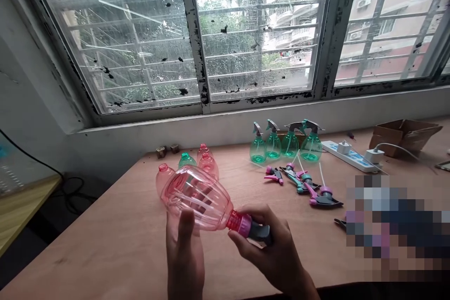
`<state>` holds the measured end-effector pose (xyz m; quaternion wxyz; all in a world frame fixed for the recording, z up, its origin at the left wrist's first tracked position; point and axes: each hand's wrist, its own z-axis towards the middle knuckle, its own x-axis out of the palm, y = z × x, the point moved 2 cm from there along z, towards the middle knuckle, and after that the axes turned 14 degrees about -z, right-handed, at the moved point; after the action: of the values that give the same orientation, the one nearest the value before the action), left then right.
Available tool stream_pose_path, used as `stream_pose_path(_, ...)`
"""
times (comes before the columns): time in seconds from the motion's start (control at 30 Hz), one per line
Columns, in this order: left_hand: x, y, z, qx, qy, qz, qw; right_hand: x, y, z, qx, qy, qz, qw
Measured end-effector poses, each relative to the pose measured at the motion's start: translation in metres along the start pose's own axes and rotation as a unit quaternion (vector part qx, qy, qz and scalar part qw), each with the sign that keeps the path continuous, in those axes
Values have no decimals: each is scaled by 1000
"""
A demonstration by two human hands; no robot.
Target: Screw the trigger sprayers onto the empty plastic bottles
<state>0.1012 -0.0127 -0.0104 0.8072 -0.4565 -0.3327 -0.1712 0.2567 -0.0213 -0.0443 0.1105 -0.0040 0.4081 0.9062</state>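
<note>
A clear pink spray bottle lies tilted in the air above the table, its neck toward the right. My left hand is wrapped round the bottle's body from below, with the thumb on the near side. At the neck, my right hand grips the purple collar and dark grey trigger spray head between thumb and fingers. Behind the held bottle stand open-necked bottles without spray heads: several pink bottles and a green bottle, partly hidden.
Several green spray bottles with heads fitted stand by the window wall. Loose spray heads lie on the wooden table. A white power strip and a cardboard box are at the right, with a blurred-out area in front.
</note>
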Motion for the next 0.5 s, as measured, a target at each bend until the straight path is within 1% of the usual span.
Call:
stream_pose_path(0.07, 2, -2, -2, -8, 21, 4, 1000, 1, 2, 3, 93, 1, 90, 992)
stream_pose_path(0.13, 4, -3, -5, -18, 53, 17, 998, 1, 6, 6, 182, 6, 178, 967)
stream_pose_path(0.2, 5, -3, -8, -33, 79, 32, 996, -1, 10, 10, 227, 5, 218, 949)
stream_pose_path(0.27, 5, -2, -11, -47, 88, 32, 995, -4, 11, 11, 233, 3, 217, 948)
stream_pose_path(0.37, 1, 3, -12, -34, 86, 5, 996, -6, 9, 7, 185, 2, 166, 969)
stream_pose_path(0.43, -1, 6, -10, -5, 66, -5, 998, -6, 6, 3, 136, 10, 110, 985)
stream_pose_path(0.5, -2, 6, -6, 23, 30, -1, 999, -4, 3, 0, 106, 27, 77, 991)
